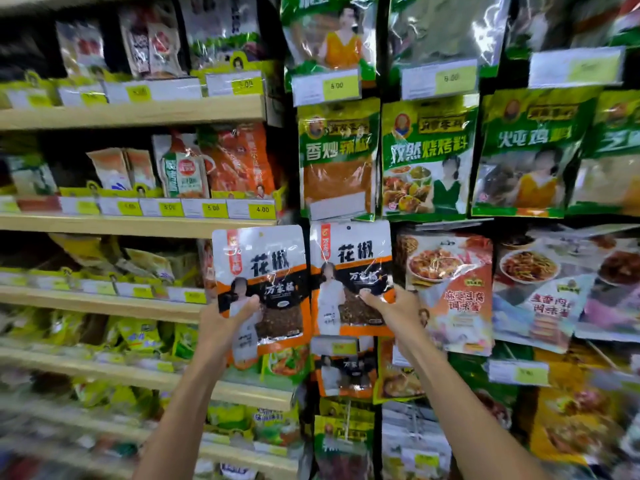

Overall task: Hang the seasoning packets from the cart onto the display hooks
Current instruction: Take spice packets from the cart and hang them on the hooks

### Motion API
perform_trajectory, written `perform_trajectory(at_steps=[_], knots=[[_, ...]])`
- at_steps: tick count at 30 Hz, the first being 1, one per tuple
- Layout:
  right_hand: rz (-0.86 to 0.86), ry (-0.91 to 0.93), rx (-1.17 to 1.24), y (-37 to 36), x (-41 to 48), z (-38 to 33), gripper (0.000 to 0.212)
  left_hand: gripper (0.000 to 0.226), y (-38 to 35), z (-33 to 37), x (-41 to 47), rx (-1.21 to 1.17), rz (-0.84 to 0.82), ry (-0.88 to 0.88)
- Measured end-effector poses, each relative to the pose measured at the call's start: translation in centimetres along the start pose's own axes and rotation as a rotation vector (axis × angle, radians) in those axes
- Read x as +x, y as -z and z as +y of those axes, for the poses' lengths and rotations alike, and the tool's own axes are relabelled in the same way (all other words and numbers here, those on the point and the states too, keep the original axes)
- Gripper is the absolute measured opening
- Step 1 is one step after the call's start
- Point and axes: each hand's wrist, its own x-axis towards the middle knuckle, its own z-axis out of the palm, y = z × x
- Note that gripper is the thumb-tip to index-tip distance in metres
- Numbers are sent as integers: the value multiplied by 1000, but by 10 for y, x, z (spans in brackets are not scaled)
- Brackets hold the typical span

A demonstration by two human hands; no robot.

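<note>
both hands raising pepper packets to the hanging rack
the left hand [221, 323] is pinching a pepper packet [266, 265] low down, leaving its top hole free; the right hand [391, 306] is pinching a second packet [349, 258], perhaps sitting on a hidden hook. above them green packets [426, 154] are hanging; wooden shelves [138, 112] are running leftward.

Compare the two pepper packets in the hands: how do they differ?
The left packet sits lower, before the shelves; the right packet sits higher, under a green packet. The left hand holds its packet's lower left; the right hand holds its packet's lower right. Both share one design.
</note>
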Motion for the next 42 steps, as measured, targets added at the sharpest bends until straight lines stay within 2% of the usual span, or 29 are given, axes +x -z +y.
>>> perform_trajectory(at_steps=[3, 7, 10, 13, 18, 20, 23, 27, 29, 31, 34, 36, 39, 41, 42], knots=[[-14, -26, 17, -7, 12, 8, 21, 69, 3, -3, 6, 9, -4, -3], [-41, -44, 6, -15, 18, 19, 73, 63, 9, -10, 14, -8, -3, -30], [-11, -49, 42, -18, 24, 25, 86, 57, 12, -14, 21, -22, -5, -42], [-20, -45, 75, -20, 31, 25, 77, 55, 12, -17, 25, -29, -25, -46], [-28, -66, 68, -27, 49, 19, 44, 44, 5, -20, 29, -39, -80, -49], [-48, -110, 37, -29, 55, 21, 50, 44, 1, -23, 29, -32, -100, -46], [-47, -145, -6, -28, 56, 31, 57, 29, -6, -26, 27, -30, -148, -38], [1, -83, -167, -25, 34, 45, 45, 27, -16, -33, 27, -24, -184, 6], [89, 4, -221, -25, 15, 52, 40, 18, -24, -33, 25, -33, -202, 28], [126, 65, -146, -29, -3, 51, 35, 20, -35, -33, 22, -30, -243, 34], [-57, 11, 104, -37, -15, 35, 37, 31, -53, -32, 19, -42, -304, 49], [-127, -12, 156, -39, -14, 24, 34, 24, -66, -31, 18, -40, -333, 56], [-112, 9, 226, -37, -8, 15, 25, 12, -79, -28, 18, -5, -369, 50], [-95, 26, 232, -32, -5, 13, 21, 22, -81, -22, 20, 52, -355, -57], [-86, 35, 226, -29, -4, 14, 20, 25, -80, -16, 23, 103, -292, -141]])
